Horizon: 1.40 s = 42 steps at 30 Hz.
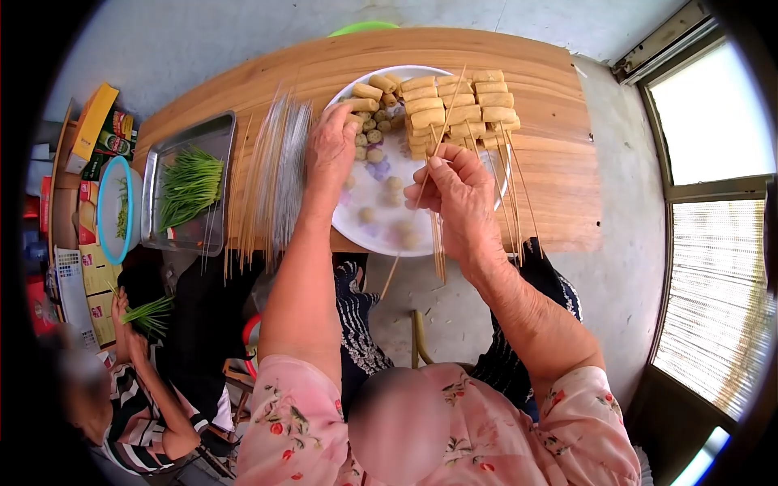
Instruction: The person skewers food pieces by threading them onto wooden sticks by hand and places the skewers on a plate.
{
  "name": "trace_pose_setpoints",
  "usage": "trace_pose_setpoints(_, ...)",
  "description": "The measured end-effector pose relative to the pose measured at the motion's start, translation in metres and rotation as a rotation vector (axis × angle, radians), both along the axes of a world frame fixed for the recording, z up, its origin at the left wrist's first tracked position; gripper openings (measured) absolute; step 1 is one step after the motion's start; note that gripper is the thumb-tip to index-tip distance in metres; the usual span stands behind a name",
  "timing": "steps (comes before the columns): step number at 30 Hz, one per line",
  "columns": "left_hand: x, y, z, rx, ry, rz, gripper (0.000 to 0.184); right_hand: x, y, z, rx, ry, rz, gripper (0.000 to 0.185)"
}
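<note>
My left hand [328, 150] is at the left side of a large white plate [377, 239], its fingers curled round one of the loose tan rolls at the rim. Beside it lie more loose rolls [366, 91] and several rolls standing on end [373, 136]. My right hand [458, 194] is closed on a bamboo skewer [392, 271], held slanting over the plate's middle. Nothing is threaded on the visible part of this skewer. Behind the right hand, skewered rolls [458, 113] are stacked in rows, their sticks pointing toward me.
Bundled skewers [279, 178] lie left of the plate on the wooden table [551, 162]. A metal tray [198, 243] holds green stalks [192, 186]. A blue-rimmed basin [113, 209] stands farther left. At lower left, another person [142, 389] holds green stalks [150, 316].
</note>
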<state>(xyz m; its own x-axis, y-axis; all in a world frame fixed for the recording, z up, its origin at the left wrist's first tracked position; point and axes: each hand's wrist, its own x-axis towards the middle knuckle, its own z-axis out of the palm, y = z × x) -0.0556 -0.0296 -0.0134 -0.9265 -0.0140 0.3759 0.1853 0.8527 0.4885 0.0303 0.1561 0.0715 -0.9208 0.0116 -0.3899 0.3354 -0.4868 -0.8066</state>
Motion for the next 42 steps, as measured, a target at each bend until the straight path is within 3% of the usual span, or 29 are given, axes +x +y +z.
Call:
trace_pose_setpoints(1, -0.004, 0.000, -0.008, -0.077, 0.115, -0.010, 0.032, 0.001, 0.001, 0.001, 0.003, 0.005, 0.025, 0.013)
trace_pose_setpoints(10, -0.019, 0.002, -0.016, -0.169, -0.094, 0.066, 0.040, -0.002, 0.007, 0.004, 0.051, -0.031, 0.080, 0.015)
trace_pose_setpoints(13, -0.021, -0.004, -0.023, -0.152, 0.064, 0.024, 0.037, -0.005, 0.009, 0.004, 0.041, -0.028, 0.072, 0.015)
trace_pose_setpoints(16, -0.022, -0.004, -0.021, -0.007, -0.143, 0.028, 0.031, -0.006, 0.009, 0.004, 0.024, -0.026, 0.066, 0.015)
trace_pose_setpoints(21, -0.014, -0.006, -0.012, -0.184, -0.025, 0.083, 0.039, -0.010, 0.013, -0.003, 0.064, 0.043, 0.083, 0.015)
trace_pose_setpoints(28, -0.006, -0.017, -0.015, -0.011, -0.004, 0.107, 0.037, -0.014, 0.008, 0.002, 0.149, 0.114, 0.082, 0.015)
trace_pose_setpoints(31, -0.006, -0.019, -0.004, 0.485, -0.152, 0.185, 0.038, -0.014, 0.003, 0.003, 0.185, 0.131, 0.084, 0.019)
trace_pose_setpoints(34, 0.006, -0.018, 0.030, 1.161, -0.331, 0.187, 0.037, -0.011, -0.001, 0.006, 0.302, 0.132, 0.184, 0.022)
trace_pose_setpoints(38, 0.021, -0.024, 0.046, 1.395, -0.367, 0.208, 0.031, -0.004, -0.006, 0.009, 0.437, 0.088, 0.375, 0.023)
trace_pose_setpoints(42, 0.025, -0.030, 0.047, 1.536, -0.347, 0.134, 0.029, -0.001, -0.004, 0.000, 0.650, 0.285, 0.498, 0.024)
